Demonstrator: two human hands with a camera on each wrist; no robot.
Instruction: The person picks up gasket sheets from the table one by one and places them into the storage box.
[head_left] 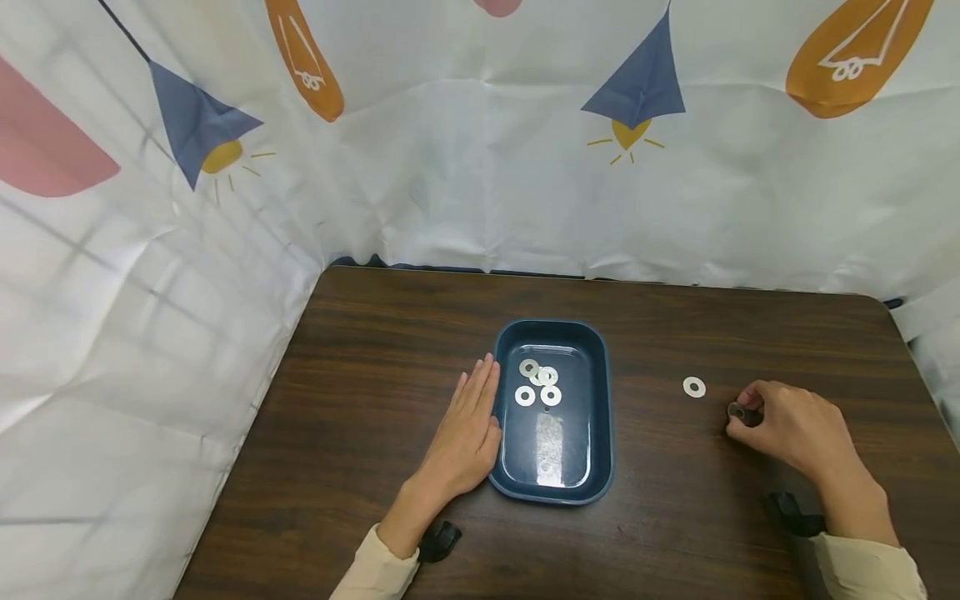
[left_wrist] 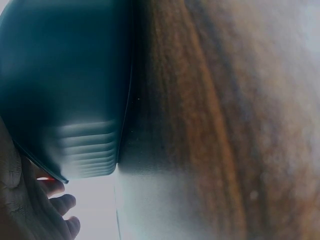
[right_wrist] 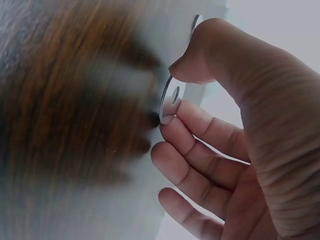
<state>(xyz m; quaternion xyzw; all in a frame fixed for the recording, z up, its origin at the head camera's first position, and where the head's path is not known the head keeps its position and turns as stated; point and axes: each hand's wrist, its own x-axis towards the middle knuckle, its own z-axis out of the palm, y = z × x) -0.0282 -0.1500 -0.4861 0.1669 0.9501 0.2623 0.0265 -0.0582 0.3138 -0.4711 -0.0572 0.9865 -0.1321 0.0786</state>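
Observation:
A dark blue tray (head_left: 577, 442) sits mid-table with several white washers (head_left: 538, 382) lying in its far half. My left hand (head_left: 474, 404) lies flat on the table, fingers straight, its edge against the tray's left wall. In the left wrist view the tray (left_wrist: 65, 90) fills the upper left, with my left hand's fingers (left_wrist: 57, 205) below it. To the right, my right hand (head_left: 741, 413) pinches a washer (right_wrist: 169, 98) on edge between thumb and index finger, close to the table. One more loose washer (head_left: 694, 387) lies flat just beyond that hand.
The dark wooden table (head_left: 375, 375) is enclosed at the back and left by a white printed cloth (head_left: 487, 167). Black wrist mounts (head_left: 438, 540) show near both sleeves. The table's right edge runs close to my right arm.

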